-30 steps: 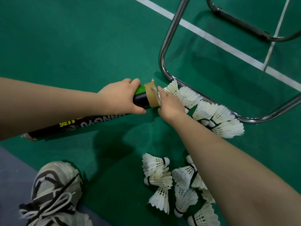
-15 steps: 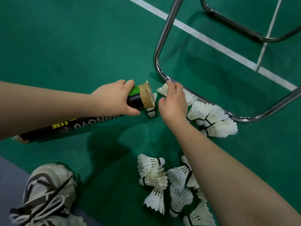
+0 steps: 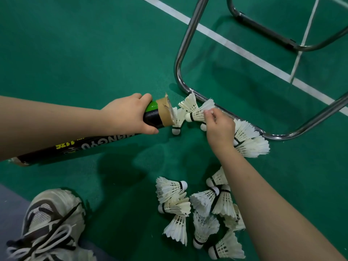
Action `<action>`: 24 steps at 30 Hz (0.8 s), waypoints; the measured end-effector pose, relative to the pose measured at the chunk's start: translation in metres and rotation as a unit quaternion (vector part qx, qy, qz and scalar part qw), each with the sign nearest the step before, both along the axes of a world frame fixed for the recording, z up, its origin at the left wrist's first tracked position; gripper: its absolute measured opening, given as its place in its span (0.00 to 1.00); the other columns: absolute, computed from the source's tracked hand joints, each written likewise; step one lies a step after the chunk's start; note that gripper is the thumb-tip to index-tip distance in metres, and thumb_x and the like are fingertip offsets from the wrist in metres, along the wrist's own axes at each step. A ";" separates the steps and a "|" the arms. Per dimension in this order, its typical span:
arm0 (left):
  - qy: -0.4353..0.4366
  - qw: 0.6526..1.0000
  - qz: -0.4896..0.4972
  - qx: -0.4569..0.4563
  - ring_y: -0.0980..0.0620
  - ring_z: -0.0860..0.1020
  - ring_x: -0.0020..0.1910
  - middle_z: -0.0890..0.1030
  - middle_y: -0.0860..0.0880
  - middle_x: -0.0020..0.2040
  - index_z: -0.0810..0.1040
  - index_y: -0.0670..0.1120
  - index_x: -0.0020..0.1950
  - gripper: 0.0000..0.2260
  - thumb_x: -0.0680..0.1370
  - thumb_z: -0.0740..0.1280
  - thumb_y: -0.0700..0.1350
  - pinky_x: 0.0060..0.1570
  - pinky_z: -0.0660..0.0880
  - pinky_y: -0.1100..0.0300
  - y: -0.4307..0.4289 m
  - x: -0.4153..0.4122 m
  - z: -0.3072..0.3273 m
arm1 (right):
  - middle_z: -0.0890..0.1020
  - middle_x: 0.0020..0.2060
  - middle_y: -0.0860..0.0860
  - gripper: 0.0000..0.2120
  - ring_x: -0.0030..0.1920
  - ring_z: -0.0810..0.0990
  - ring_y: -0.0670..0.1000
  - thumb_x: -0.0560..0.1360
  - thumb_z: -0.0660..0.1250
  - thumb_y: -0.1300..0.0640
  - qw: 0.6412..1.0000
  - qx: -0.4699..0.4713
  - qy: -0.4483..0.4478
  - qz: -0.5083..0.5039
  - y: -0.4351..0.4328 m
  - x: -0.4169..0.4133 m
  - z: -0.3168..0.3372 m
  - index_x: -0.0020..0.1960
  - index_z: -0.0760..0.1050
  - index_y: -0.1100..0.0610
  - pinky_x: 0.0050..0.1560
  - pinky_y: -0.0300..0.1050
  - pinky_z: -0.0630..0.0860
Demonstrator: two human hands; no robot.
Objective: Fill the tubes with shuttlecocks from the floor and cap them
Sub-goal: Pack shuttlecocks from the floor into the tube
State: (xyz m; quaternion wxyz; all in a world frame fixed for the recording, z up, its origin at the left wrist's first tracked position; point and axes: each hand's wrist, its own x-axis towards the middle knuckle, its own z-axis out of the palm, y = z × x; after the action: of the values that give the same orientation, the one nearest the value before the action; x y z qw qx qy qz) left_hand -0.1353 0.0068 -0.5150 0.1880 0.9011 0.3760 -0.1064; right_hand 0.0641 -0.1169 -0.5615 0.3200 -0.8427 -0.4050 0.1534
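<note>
Right grip pinches a shuttlecock just beside the tube.

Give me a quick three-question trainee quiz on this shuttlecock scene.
1. True or false: the left hand grips the tube near its open end.
2. The right hand pinches: A a cap, B a shuttlecock, C a racket?
3. Fill in: the loose pile lies on the ___ floor.
Key: 1 true; 2 B; 3 green.
</note>
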 end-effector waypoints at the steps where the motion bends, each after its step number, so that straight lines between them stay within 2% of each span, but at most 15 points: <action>1: 0.000 1.000 -0.001 0.000 0.47 0.74 0.44 0.71 0.49 0.47 0.65 0.48 0.55 0.30 0.64 0.69 0.66 0.43 0.74 0.53 -0.001 0.000 0.000 | 0.66 0.25 0.48 0.17 0.31 0.64 0.51 0.78 0.58 0.52 0.999 0.032 0.026 -0.014 -0.001 -0.001 0.003 0.33 0.66 0.57 0.41 0.45 0.60; 5: 0.001 1.000 -0.008 -0.002 0.47 0.74 0.43 0.71 0.49 0.46 0.66 0.48 0.55 0.30 0.64 0.69 0.66 0.42 0.74 0.53 -0.006 0.004 0.000 | 0.65 0.27 0.51 0.19 0.31 0.63 0.47 0.77 0.60 0.54 0.977 0.135 0.161 -0.043 -0.002 -0.010 0.020 0.34 0.66 0.67 0.35 0.44 0.59; 8: -0.006 1.000 -0.016 -0.009 0.47 0.74 0.43 0.71 0.49 0.46 0.66 0.48 0.54 0.30 0.64 0.69 0.66 0.42 0.75 0.53 -0.012 0.010 0.002 | 0.73 0.31 0.57 0.20 0.34 0.68 0.50 0.74 0.60 0.51 0.956 0.166 0.239 -0.018 -0.005 -0.015 0.028 0.39 0.73 0.70 0.38 0.45 0.65; 10: -0.009 1.000 -0.019 -0.009 0.47 0.74 0.43 0.71 0.49 0.45 0.66 0.48 0.54 0.29 0.64 0.70 0.66 0.42 0.74 0.53 -0.016 0.014 0.004 | 0.78 0.32 0.52 0.16 0.35 0.73 0.49 0.76 0.62 0.53 0.949 0.145 0.281 0.017 -0.008 -0.016 0.031 0.37 0.78 0.63 0.40 0.42 0.69; 12: -0.011 1.000 -0.024 -0.010 0.48 0.74 0.42 0.71 0.50 0.45 0.66 0.48 0.53 0.29 0.64 0.70 0.66 0.41 0.74 0.54 -0.020 0.019 0.005 | 0.79 0.29 0.42 0.14 0.33 0.74 0.42 0.78 0.62 0.58 0.944 0.116 0.305 0.045 -0.014 -0.017 0.034 0.34 0.78 0.54 0.39 0.34 0.70; 13: -0.012 0.999 -0.027 -0.012 0.48 0.74 0.42 0.71 0.50 0.45 0.66 0.48 0.53 0.29 0.64 0.70 0.66 0.41 0.74 0.54 -0.022 0.022 0.005 | 0.79 0.29 0.41 0.15 0.33 0.75 0.41 0.78 0.62 0.59 0.941 0.104 0.316 0.057 -0.016 -0.017 0.036 0.34 0.78 0.52 0.39 0.32 0.70; 17: -0.010 0.999 -0.046 -0.012 0.48 0.74 0.42 0.71 0.50 0.45 0.66 0.48 0.53 0.29 0.64 0.70 0.66 0.40 0.73 0.55 -0.031 0.030 0.005 | 0.81 0.36 0.44 0.15 0.39 0.78 0.42 0.79 0.59 0.50 0.927 -0.003 0.366 0.084 -0.024 -0.022 0.041 0.37 0.79 0.50 0.48 0.35 0.73; 19: -0.004 0.998 -0.056 -0.011 0.49 0.74 0.42 0.71 0.50 0.46 0.66 0.48 0.53 0.29 0.64 0.70 0.65 0.40 0.73 0.56 -0.037 0.032 0.005 | 0.81 0.41 0.47 0.16 0.45 0.78 0.45 0.78 0.57 0.45 0.916 -0.067 0.382 0.104 -0.025 -0.024 0.041 0.39 0.77 0.50 0.58 0.41 0.73; 21: -0.001 0.998 -0.067 -0.008 0.49 0.74 0.43 0.71 0.50 0.46 0.66 0.48 0.53 0.29 0.64 0.70 0.65 0.41 0.73 0.55 -0.041 0.034 0.004 | 0.80 0.46 0.51 0.14 0.52 0.78 0.51 0.76 0.59 0.42 0.894 -0.098 0.414 0.143 -0.024 -0.025 0.043 0.43 0.77 0.49 0.64 0.48 0.70; 24: 0.004 0.996 -0.088 -0.009 0.49 0.73 0.42 0.71 0.50 0.46 0.66 0.48 0.52 0.28 0.64 0.70 0.65 0.40 0.72 0.56 -0.049 0.037 0.005 | 0.80 0.46 0.48 0.10 0.49 0.77 0.47 0.71 0.65 0.45 0.856 -0.134 0.449 0.217 -0.025 -0.026 0.043 0.46 0.77 0.49 0.60 0.42 0.71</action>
State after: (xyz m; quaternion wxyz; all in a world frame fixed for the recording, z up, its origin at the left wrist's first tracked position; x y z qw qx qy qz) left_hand -0.0979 -0.0421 -0.5104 0.1845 0.9286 0.2950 -0.1294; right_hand 0.0384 -0.1424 -0.5184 0.3093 -0.6077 -0.3660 0.6333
